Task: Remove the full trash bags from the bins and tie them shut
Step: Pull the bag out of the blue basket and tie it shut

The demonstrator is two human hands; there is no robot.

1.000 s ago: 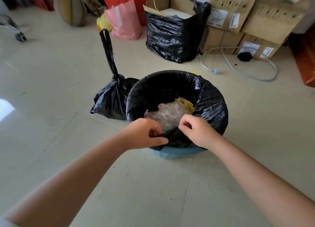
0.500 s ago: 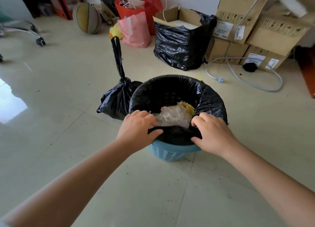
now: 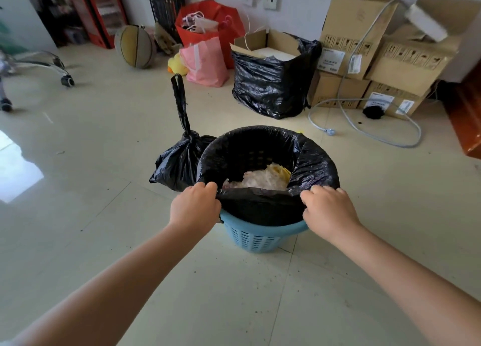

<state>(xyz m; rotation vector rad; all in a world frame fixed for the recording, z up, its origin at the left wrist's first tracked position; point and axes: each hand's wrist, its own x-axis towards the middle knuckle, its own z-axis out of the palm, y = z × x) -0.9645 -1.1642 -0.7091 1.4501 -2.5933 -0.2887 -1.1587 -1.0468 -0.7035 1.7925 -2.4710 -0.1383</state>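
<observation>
Bin: a round light-blue plastic basket with slotted sides [image 3: 256,239] stands on the pale tiled floor [image 3: 104,142], in the middle of the view.
Liner: a glossy, crinkled black plastic trash bag [image 3: 316,163] lines the basket, its edge folded over the far rim. At the near side the edge is lifted off the rim and pulled taut between the hands.
Contents: crumpled clear plastic [image 3: 256,179] and something yellow lie low inside.
Left hand: the left hand [image 3: 195,207] grips the liner's near-left edge, fingers curled over it.
Right hand: the right hand [image 3: 329,210] grips the near-right edge the same way.
Tied bag: a second black trash bag, knotted, with a long upright tail [image 3: 179,161], touches the basket's left side.
Background: a black sack holding a carton [image 3: 270,85], a pink bag [image 3: 205,62] and stacked brown cardboard boxes [image 3: 364,49] stand by the wall.
Writing: white labels on the boxes, print too small to read.
</observation>
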